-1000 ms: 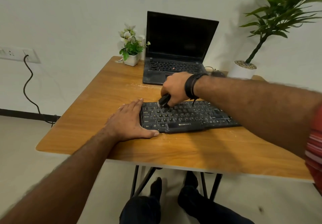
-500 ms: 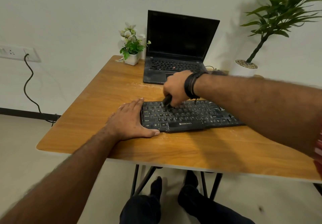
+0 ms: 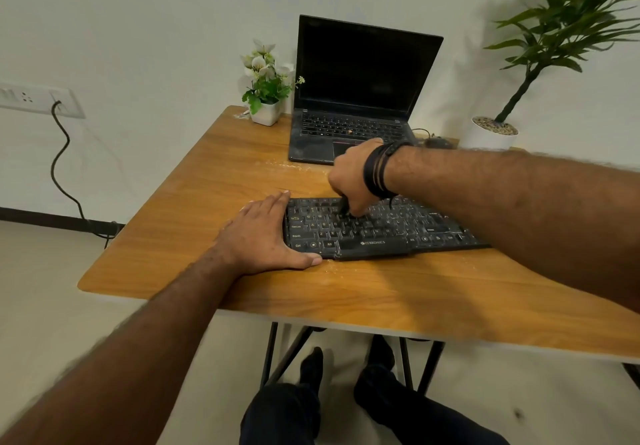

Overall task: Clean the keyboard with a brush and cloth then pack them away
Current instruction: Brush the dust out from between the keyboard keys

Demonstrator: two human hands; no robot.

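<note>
While we look down from head height, these lines give what we see.
Keyboard: the black keyboard (image 3: 374,228) lies flat across the middle of the tabletop (image 3: 214,174), its long side along the near edge; we read "ZEBRONICS" on its front strip, and key legends "Ctrl", "Alt", "Shift" and "Caps Lock" at its left end.
Left grip: our left hand (image 3: 261,236) lies flat and released, fingers straight against the keyboard's left end, thumb along its front corner.
Right grip: our right hand (image 3: 349,176), dark bands at the wrist, is clenched around the brush (image 3: 344,208), knuckles up.
Brush: only a short dark tip shows under the fist, down on the upper key rows left of centre.
Laptop: an open black laptop (image 3: 360,98), screen dark, stands at the far edge; we cannot read any writing on it.
Plants: a small white pot of flowers (image 3: 265,94) stands at the far left corner, a larger potted plant (image 3: 491,132) toward the far right.
Wall: a socket plate (image 3: 31,98) with a dark cable plugged in.
</note>
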